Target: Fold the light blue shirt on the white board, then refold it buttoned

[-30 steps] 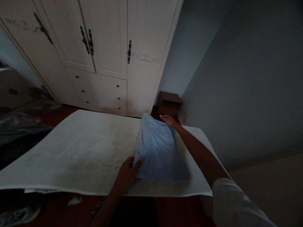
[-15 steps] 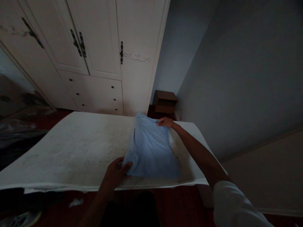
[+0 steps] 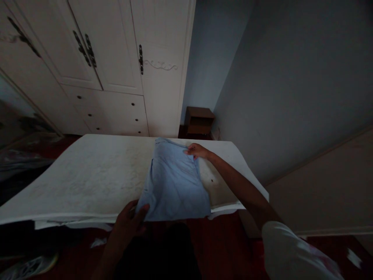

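Note:
A light-blue garment (image 3: 176,181), folded into a wide panel, lies across the white-covered board (image 3: 101,175). Its near hem reaches over the board's front edge. At the near left corner my left hand (image 3: 131,217) pinches the fabric, thumb on top and fingers beneath. My right hand (image 3: 198,151) grips the far right corner between thumb and fingers. Slight creases run through the cloth between both hands. Whether it is shorts or another piece of clothing I cannot tell.
Beyond the board stands a white wardrobe (image 3: 163,93) with dark handles and drawers. A small brown cabinet (image 3: 200,112) sits in the corner by the grey wall (image 3: 291,97). At the lower left a shoe (image 3: 35,266) rests on the dark red floor (image 3: 221,249).
Both hands have drawn the garment toward me and somewhat left, so its near hem now passes the board's front edge. Both grips stay the same. My view has shifted slightly.

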Available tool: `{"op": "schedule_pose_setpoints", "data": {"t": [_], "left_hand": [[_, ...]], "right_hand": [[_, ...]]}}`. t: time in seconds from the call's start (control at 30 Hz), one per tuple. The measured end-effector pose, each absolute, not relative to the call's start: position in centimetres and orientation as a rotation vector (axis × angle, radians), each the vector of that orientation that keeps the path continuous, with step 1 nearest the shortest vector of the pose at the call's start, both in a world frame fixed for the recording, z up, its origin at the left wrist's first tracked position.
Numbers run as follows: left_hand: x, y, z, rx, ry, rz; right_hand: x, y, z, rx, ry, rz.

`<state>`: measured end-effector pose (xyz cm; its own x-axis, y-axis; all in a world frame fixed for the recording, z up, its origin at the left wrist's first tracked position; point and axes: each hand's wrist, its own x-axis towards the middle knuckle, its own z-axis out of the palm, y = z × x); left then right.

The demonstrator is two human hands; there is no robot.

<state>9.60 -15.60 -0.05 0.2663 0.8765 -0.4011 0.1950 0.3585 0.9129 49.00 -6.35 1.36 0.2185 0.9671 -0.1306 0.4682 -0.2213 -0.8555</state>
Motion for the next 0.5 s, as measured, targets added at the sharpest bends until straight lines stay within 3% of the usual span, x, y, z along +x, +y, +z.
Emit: {"op": "schedule_pose_setpoints", "data": {"t": [0.5], "left_hand": [[7.5, -15.9, -0.1, 1.214, 1.244, 0.650]], "right_hand": [[48.0, -9.2, -0.3, -1.743, -1.067, 0.664]]}}
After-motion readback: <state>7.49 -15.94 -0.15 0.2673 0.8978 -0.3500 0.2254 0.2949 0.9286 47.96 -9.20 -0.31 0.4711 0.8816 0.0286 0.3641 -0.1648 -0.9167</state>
